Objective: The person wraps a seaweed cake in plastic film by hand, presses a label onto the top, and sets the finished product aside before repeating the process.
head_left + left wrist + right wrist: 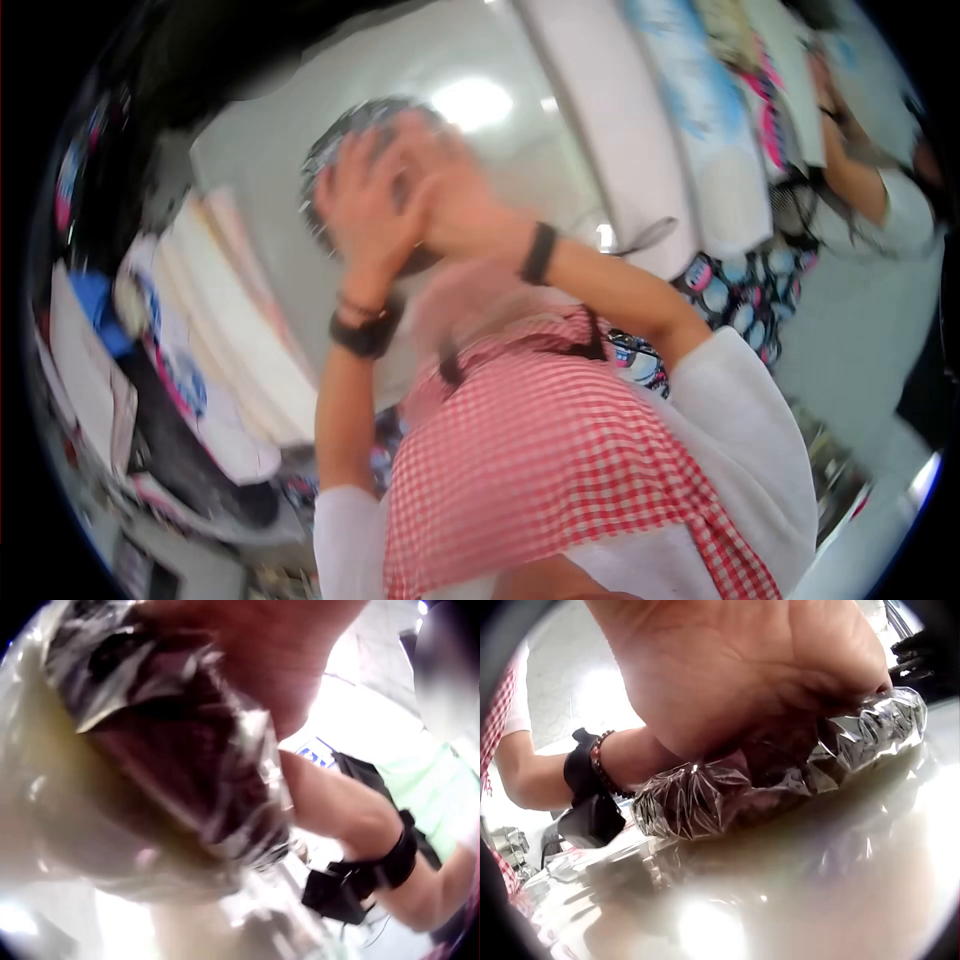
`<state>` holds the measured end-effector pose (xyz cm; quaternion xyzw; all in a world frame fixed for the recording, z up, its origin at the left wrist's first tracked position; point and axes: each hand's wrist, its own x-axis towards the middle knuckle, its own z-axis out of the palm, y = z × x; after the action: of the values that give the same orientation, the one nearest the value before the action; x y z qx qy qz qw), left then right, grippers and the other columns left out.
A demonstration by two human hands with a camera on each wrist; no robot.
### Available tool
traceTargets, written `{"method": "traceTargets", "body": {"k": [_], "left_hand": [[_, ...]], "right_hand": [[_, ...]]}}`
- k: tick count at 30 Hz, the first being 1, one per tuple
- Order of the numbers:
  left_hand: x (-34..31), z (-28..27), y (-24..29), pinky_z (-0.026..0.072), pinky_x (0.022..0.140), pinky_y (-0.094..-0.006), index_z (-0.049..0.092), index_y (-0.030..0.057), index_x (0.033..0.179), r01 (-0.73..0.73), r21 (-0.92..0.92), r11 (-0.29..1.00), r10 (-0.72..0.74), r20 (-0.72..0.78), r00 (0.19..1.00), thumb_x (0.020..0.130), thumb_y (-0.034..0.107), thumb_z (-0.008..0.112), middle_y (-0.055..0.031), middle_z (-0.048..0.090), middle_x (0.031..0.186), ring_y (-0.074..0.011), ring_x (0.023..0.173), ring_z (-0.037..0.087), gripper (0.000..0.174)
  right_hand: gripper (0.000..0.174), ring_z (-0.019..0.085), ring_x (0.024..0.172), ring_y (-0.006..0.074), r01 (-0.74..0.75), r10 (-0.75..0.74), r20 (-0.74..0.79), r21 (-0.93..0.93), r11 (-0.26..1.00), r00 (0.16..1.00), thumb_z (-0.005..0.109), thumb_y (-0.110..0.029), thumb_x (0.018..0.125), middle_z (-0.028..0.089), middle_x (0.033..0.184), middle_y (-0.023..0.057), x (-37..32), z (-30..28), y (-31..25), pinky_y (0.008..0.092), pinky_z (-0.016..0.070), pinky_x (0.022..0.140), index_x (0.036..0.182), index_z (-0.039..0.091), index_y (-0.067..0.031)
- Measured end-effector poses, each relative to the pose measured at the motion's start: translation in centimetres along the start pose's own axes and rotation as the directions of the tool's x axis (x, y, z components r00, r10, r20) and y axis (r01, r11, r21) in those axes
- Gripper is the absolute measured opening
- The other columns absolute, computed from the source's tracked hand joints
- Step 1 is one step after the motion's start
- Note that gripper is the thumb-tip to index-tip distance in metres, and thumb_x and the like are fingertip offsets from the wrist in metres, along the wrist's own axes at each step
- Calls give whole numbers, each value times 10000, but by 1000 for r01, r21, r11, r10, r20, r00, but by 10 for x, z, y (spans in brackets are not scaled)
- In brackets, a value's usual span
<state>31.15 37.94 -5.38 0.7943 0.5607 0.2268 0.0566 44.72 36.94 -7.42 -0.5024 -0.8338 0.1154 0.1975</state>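
A dark round bundle wrapped in crinkled clear plastic film point(322, 160) lies on a pale glossy table top point(530, 120). My left hand point(370, 200) rests on it from above, palm down with fingers spread. Beside it my right hand point(460, 195) lies on the bundle too, blurred, its thumb side close against the left hand. In the right wrist view, the palm point(750, 667) presses on the shiny film point(697, 799), which bulges at both sides. The left wrist view shows the wrapped bundle point(172, 742) under the heel of a hand. Most of its top is hidden by the hands.
Long folded pale cloths point(240, 310) lie along the table's left side. To the right are a long pale pink strip point(620, 120) and a blue-and-white one point(700, 110), with a thin dark loop point(655, 235) near them. Another person's arm point(855, 175) shows at far right.
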Motion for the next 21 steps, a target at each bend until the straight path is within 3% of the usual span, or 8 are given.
{"method": "traceTargets", "body": {"k": [3,6,8,9,11,14,17,21], "left_hand": [[-4,13,-6,263,1085,-474,670,183,1127,-1,24,1000,1,-30,1000,901,301,602,-18,561,1334,-228,1299,465,263],[-1,16,-3,290,1079,-454,685,170,1055,-43,88,995,47,-40,998,919,270,588,-11,577,1303,-227,1279,483,195],[-2,17,0,303,1076,-443,686,156,1018,-38,86,996,43,-55,998,929,251,578,-8,585,1286,-227,1270,491,169],[-3,15,0,305,1076,-442,684,151,1009,-28,88,996,33,-48,998,933,247,573,-9,587,1281,-227,1271,490,166],[0,14,2,308,1077,-438,678,140,992,-8,90,996,12,-44,999,940,239,563,-9,590,1272,-226,1272,488,161],[-1,14,-1,308,1076,-439,673,133,994,-41,71,997,47,-83,995,949,236,552,-11,585,1285,-227,1276,486,165],[-5,18,-4,312,1074,-435,675,138,1010,-49,60,997,53,-79,995,951,245,554,-12,584,1295,-233,1278,487,172],[-2,19,-8,309,1073,-432,672,137,1035,-57,58,997,62,-76,995,965,262,538,-17,581,1301,-232,1285,482,196]], "right_hand": [[478,333,1366,392,74,-74,1,99,992,997,570,-265,841,392,1427,273,-3,-26,10,509,266,1116,1203,568,46],[336,485,1229,379,-109,79,96,362,926,992,603,-208,796,506,1317,249,-24,-98,39,448,415,1007,1051,620,9],[153,582,1009,375,-353,349,-101,-29,935,932,595,-145,801,603,1102,197,-46,-144,107,454,499,789,909,594,-36],[106,563,1081,439,-462,469,-92,-415,784,879,583,-119,809,592,1126,276,-61,-156,149,492,502,802,889,592,-50],[102,536,1109,538,-422,281,-340,-848,320,897,577,-125,813,543,1184,378,-103,-147,205,582,495,790,862,588,-36],[168,546,1063,597,-444,416,-295,-834,327,860,559,-125,822,492,1232,435,-119,-121,245,615,511,724,926,596,1],[241,603,964,579,-144,536,-88,-988,63,840,553,-100,817,506,1209,440,-121,-112,243,566,541,631,1017,587,29],[236,624,918,560,-92,504,-3,-984,151,864,545,-88,811,557,1140,422,-121,-115,254,523,552,592,1008,574,38]]}}
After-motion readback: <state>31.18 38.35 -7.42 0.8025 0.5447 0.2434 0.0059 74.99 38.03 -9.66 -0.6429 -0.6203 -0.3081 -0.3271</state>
